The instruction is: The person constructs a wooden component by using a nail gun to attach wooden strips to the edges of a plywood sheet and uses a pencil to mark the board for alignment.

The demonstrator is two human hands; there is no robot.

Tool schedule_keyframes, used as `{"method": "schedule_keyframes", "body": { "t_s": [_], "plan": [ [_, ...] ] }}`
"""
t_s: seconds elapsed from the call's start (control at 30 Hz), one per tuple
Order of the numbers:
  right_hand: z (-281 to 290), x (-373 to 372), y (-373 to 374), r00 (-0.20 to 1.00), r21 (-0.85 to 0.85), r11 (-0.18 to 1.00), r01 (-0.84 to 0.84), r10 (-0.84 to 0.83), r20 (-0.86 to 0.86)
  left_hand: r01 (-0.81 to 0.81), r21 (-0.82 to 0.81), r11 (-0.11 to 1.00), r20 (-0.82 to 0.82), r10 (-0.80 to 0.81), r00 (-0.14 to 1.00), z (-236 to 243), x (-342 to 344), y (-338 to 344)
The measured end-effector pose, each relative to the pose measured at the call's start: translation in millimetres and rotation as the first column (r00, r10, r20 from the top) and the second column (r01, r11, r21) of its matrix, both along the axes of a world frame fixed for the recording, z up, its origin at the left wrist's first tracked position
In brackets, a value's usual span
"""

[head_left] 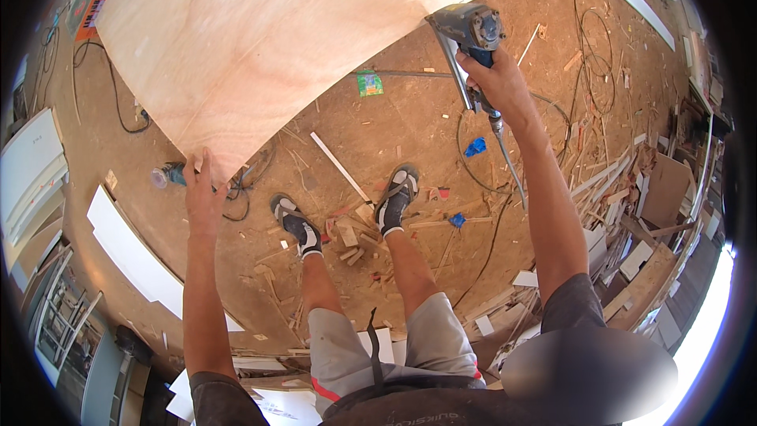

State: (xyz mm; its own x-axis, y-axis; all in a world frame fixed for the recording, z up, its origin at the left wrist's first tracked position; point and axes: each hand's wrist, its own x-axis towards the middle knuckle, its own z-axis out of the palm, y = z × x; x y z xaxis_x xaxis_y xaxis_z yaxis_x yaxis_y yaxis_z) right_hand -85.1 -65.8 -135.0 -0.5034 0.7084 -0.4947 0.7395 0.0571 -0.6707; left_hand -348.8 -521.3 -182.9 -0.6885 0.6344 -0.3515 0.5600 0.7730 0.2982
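A large sheet of pale plywood (260, 39) spans the upper part of the view, its near corner pointing toward me. My left hand (204, 193) rests at that corner with the fingers stretched out along the wood. Out to the right, my right hand (505, 87) is wrapped around the handle of a pneumatic nail gun (473, 28). The gun's nose meets the sheet's right edge. An air hose (509, 159) hangs from the base of its handle. Beside my left hand, a teal power tool (170, 175) lies on the floor, partly hidden.
Wood offcuts (351, 238) lie between my sandalled feet. A heap of scrap wood (639, 213) fills the right side. Hose loops (603, 71) and blue crumpled scraps (475, 147) lie on the dirt floor. White panels (138, 256) lie at left, and an orange box (93, 4) stands at far left.
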Motion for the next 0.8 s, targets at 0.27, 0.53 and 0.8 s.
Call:
{"method": "schedule_keyframes", "body": {
  "t_s": [0.27,0.53,0.8],
  "plan": [
    [3,-12,-38,1.000,-0.073,0.997,0.018,-0.020,-0.019,-0.057,-0.007,0.998,0.066,0.058,0.996,0,1,4],
    [13,-23,-65,1.000,-0.066,0.998,-0.023,0.023,0.008,-0.089,-0.020,0.996,0.115,0.091,0.989,6,-1,3],
    [8,-30,-94,1.000,-0.093,0.995,-0.017,0.016,-0.013,-0.071,-0.031,0.997,0.105,0.074,0.992,5,-4,-1]
  ]
}}
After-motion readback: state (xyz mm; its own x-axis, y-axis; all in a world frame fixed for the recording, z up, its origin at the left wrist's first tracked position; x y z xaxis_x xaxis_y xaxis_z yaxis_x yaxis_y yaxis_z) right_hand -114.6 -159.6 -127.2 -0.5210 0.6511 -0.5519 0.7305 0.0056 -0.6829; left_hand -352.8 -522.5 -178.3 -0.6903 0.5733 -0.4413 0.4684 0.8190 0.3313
